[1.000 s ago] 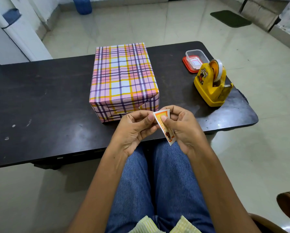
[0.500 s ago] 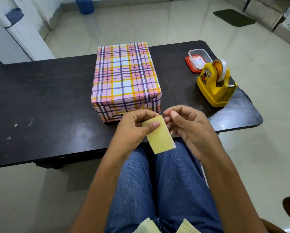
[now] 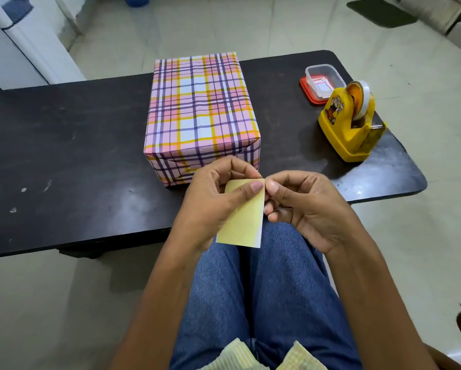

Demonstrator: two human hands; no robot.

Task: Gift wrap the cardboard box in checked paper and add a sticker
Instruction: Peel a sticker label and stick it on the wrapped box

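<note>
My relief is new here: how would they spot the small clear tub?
Start at the black table. At its far right end, just behind the yellow tape dispenser, stands the small clear tub. It alone is see-through, seated on a red lid.

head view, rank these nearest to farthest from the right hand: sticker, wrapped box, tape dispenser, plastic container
1. sticker, touching the right hand, over the lap.
2. wrapped box, just ahead and to the left, in the middle of the table.
3. tape dispenser, ahead on the right side.
4. plastic container, behind the dispenser, near the far right corner.
</note>
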